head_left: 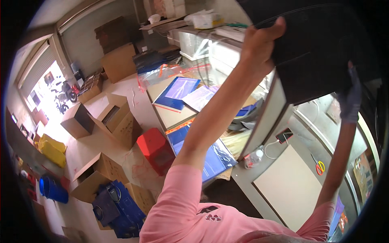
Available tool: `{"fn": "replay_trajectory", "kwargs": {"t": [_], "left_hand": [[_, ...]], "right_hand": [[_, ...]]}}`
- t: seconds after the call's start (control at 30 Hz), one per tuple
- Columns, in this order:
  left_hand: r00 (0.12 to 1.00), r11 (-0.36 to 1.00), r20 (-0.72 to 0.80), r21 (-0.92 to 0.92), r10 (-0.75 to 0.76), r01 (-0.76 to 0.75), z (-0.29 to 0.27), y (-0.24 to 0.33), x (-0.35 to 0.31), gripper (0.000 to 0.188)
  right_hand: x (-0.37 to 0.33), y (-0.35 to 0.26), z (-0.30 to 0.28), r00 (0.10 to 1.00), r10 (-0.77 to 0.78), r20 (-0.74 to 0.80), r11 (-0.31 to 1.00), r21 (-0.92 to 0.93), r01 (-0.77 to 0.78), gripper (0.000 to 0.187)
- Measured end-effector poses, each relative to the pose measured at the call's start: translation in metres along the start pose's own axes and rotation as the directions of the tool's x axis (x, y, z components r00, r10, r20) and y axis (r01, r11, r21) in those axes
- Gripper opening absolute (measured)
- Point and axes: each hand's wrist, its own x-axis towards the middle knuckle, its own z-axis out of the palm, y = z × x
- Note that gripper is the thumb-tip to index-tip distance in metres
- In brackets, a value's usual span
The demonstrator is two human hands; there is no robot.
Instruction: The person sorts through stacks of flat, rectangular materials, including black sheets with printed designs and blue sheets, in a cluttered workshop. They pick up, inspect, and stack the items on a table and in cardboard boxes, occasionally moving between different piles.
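Black, flat panel (320, 52) is lifted high above the grey table (300, 137), my left hand (259, 44) and gloved right hand (351, 101) clamped on opposite edges. Not yet set down; scissors (319, 166) and a beige board (293, 188) lie below.

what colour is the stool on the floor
Red; the stool shows best in the head view, left of the worktable.

Your left hand (259, 44) and right hand (351, 97) grip a matt black board (320, 52) that looks like stiff card, your sleeves (190, 210) are soft pink cloth, and below lie matt brown cardboard boxes (117, 119) and glossy clear plastic bags (190, 67).
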Motion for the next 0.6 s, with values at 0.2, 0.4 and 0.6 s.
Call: {"fn": "replay_trajectory", "kwargs": {"t": [0.2,0.4,0.6], "left_hand": [[0.968,0.956,0.148,0.244,-0.205,0.165,-0.059,0.045,0.033,0.036],[0.968,0.844,0.039,0.499,-0.25,0.197,-0.144,0.083,0.032,0.034],[0.772,0.828,-0.574,0.548,0.272,0.115,-0.322,0.119,0.065,0.03]], "right_hand": [[0.126,0.027,-0.002,0.982,0.039,0.186,0.991,-0.136,-0.013,0.037],[0.203,0.089,-0.095,0.943,0.277,0.183,0.951,-0.193,-0.242,0.037],[0.176,0.094,-0.082,0.971,0.206,0.124,0.932,-0.327,-0.156,0.039]]}}
